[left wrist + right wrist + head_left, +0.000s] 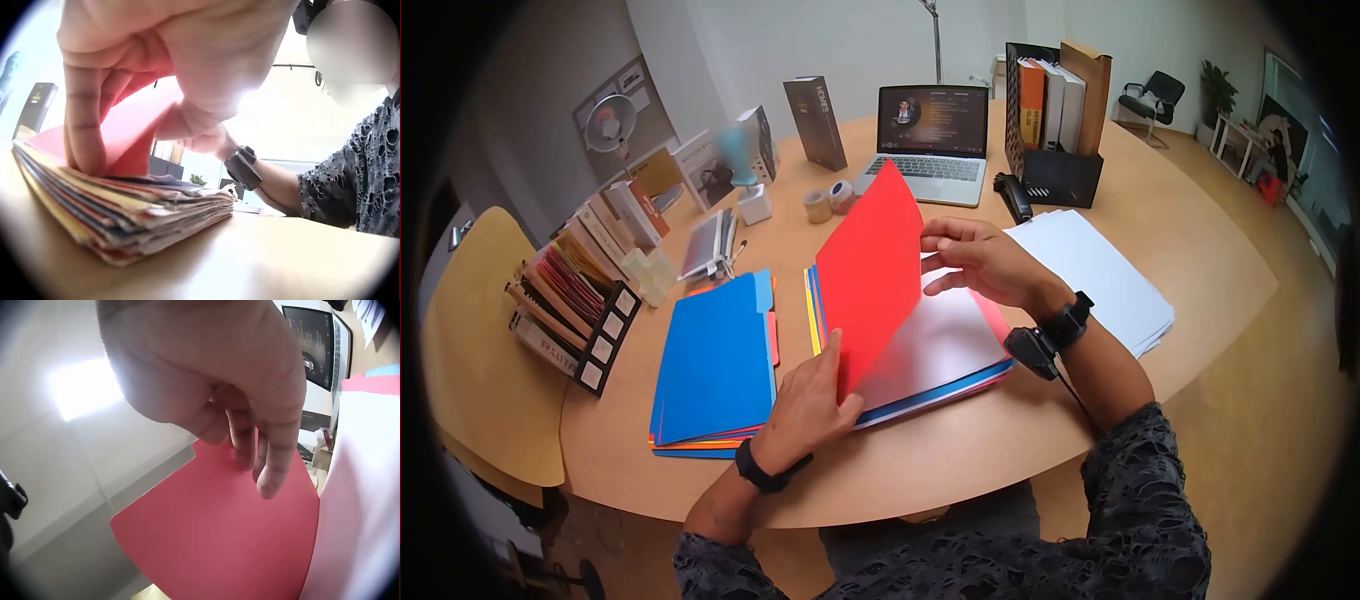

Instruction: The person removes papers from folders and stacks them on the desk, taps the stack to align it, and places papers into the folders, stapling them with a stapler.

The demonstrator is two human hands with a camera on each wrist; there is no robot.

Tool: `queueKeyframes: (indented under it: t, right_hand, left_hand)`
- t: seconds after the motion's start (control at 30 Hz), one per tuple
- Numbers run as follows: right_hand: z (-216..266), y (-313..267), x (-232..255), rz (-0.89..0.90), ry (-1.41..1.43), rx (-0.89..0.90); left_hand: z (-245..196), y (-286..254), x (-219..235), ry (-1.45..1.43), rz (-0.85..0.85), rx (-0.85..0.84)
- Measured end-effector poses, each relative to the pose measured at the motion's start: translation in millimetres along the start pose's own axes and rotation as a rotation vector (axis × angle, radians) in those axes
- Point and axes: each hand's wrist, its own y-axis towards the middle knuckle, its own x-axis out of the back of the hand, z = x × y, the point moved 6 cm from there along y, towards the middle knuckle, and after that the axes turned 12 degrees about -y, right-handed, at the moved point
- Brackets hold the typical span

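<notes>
A thin, matte red card folder cover (870, 275) stands lifted at a steep angle over a stack of coloured folders (945, 375) on the smooth, rounded wooden tabletop (1190, 250). The left hand (810, 405) pinches the cover's lower edge between thumb and fingers, pressing down on the stack. The right hand (980, 262) holds the cover's upper edge with loosely bent fingers. Beneath the cover lies a pale, glossy sheet (940, 345). Just to the left sits a second pile topped by a blue tabbed folder (715, 365); to the right, a stack of white paper (1105, 275).
</notes>
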Motion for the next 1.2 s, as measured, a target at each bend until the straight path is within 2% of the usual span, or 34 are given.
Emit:
queueKeyframes:
  t: [0.03, 0.13, 0.17, 0.2, 0.23, 0.33, 0.47, 0.57, 0.63, 0.77, 0.83, 0.87, 0.93, 1.07, 1.13, 1.2]
  right_hand:
    - [-4.6, 0.4, 4.2, -0.022, -0.021, -0.023]
    - [-18.9, 2.5, 21.1, -0.105, -0.117, -0.082]
    - [-25.6, 1.5, 32.3, -0.188, -0.276, -0.19]
    - [-31.1, -1.0, 44.6, -0.273, -0.435, -0.295]
    - [-35.6, -2.7, 50.0, -0.27, -0.399, -0.349]
    - [-43.7, -3.1, 56.8, -0.27, -0.405, -0.387]
    - [-42.5, -2.5, 58.5, -0.29, -0.473, -0.375]
    - [-49.8, -0.6, 58.5, -0.305, -0.38, -0.356]
    - [-54.0, -2.9, 58.4, -0.37, -0.307, -0.369]
    - [-63.6, -0.3, 50.7, -0.307, -0.17, -0.396]
    - [-63.9, -2.1, 50.9, -0.422, -0.334, -0.445]
    - [-63.2, -2.8, 52.0, -0.425, -0.337, -0.446]
    - [-61.7, -3.3, 57.4, -0.412, -0.535, -0.48]
    - [-70.5, -4.3, 53.6, -0.314, -0.603, -0.526]
    - [-70.9, -1.4, 43.4, -0.276, -0.607, -0.408]
    - [-58.0, -7.0, 45.7, -0.302, -0.657, -0.368]
  left_hand:
    - [-2.2, -1.5, 4.3, -0.048, -0.098, -0.053]
    - [3.0, -0.8, 10.7, -0.15, -0.087, -0.003]
    - [4.9, -2.8, 12.5, -0.153, -0.09, 0.0]
    - [12.4, -5.2, 13.3, -0.195, -0.078, 0.081]
    - [20.1, -6.9, 13.9, -0.236, -0.064, 0.16]
    - [27.6, -6.5, 19.9, -0.397, -0.087, 0.155]
    - [20.6, -4.7, 25.8, -0.519, -0.168, 0.1]
    - [25.3, -5.3, 22.1, -0.478, -0.122, 0.119]
    - [19.4, -4.4, 25.8, -0.544, -0.209, 0.036]
    - [23.0, -3.7, 24.1, -0.536, -0.165, 0.084]
    - [19.7, -3.2, 25.4, -0.521, -0.199, 0.03]
    - [21.7, -3.7, 24.8, -0.524, -0.199, 0.026]
    - [26.6, -3.7, 22.6, -0.497, -0.17, 0.045]
    - [24.4, -4.5, 25.0, -0.536, -0.183, 0.111]
    - [27.2, -4.4, 24.1, -0.473, -0.128, 0.14]
    - [42.5, -6.1, 21.7, -0.452, -0.126, 0.116]
